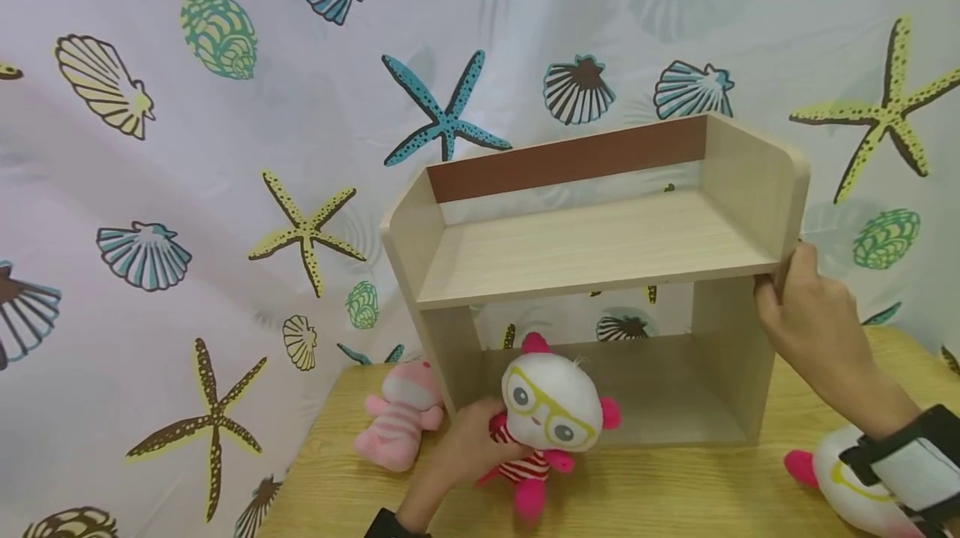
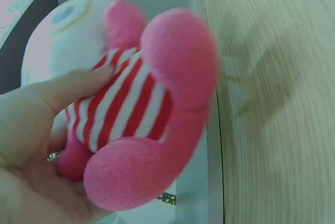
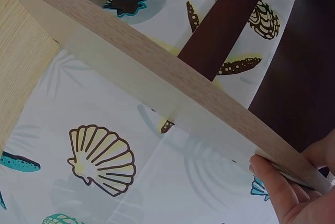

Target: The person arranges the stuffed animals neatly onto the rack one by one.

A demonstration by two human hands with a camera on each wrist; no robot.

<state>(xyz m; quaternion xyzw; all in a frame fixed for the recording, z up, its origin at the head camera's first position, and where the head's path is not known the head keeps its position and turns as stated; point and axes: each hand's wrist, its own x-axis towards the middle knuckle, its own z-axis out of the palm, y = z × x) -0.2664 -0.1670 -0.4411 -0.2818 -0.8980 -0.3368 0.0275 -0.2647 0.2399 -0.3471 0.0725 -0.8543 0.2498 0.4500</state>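
White-headed plush doll with yellow glasses and red-striped body (image 1: 550, 417) is gripped by left hand (image 1: 463, 446), fingers curled round it, in front of pale wooden two-tier shelf (image 1: 600, 246). Shelf's right panel is pinched by right hand (image 1: 813, 329). Three plush toys counted: pink striped one (image 1: 401, 421) at 9 o'clock, white-and-pink one (image 1: 847, 484) at 4 o'clock.

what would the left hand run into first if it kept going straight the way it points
Probably the inside of the wooden shelf: the left hand, gripping the plush toy with yellow glasses, points into its open lower compartment. Depth is unclear, so the back curtain may come first.

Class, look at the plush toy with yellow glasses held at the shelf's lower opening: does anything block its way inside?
Nothing visible does. The left hand holds the plush toy at the shelf's lower opening, which looks bare behind it.
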